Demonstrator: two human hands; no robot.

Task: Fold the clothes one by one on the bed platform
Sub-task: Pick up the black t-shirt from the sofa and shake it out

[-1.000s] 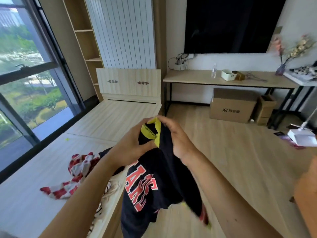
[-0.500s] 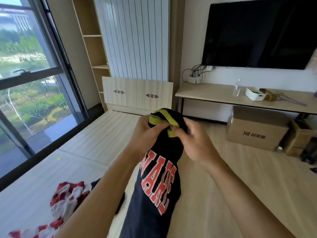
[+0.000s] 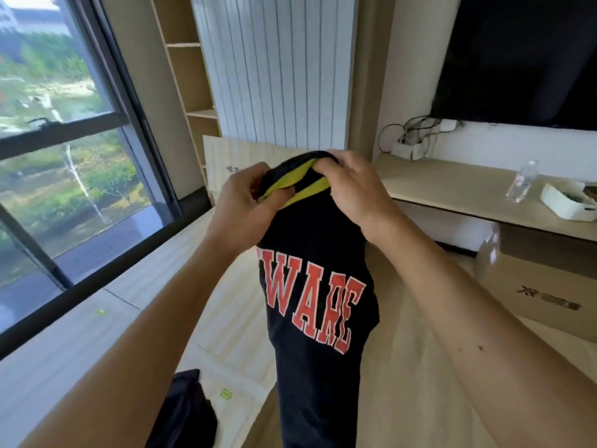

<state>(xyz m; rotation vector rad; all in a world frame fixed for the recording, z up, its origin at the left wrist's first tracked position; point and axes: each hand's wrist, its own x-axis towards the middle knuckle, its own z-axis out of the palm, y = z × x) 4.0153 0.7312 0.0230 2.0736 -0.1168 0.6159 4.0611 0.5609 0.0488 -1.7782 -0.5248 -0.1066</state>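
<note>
- Window, far left: the view outside is blurred, just green and pale shapes.
- Bed platform below it, pale wood. The yellow-green sticker on it has print too small to read.
- Dark garment, bottom left, lies on the platform and is cut off by the frame edge. I can't tell what kind it is.
- My left hand: fingers curled, pinching the yellow collar band of the black shirt. Fingertips are partly buried in the fabric.
- The shirt hangs from both my hands in mid-air, roughly over the platform's right edge. Hem runs out of the bottom of the frame and the sleeves are lost in the folds.
- Chest print: red-orange block letters with a white outline, "WARE" readable. A fold at the left swallows whatever comes before it, and the last letter is creased.
- My right hand: clamped on the collar from the other side, close to the left hand. Thumb is hidden under the cloth.
- Desk, right: the water bottle label is unreadable. The white tray is cut by the frame edge and its contents are unclear.
- Cardboard box under the desk: dark logo looks like "XR", the rest is too blurred to read.
</note>
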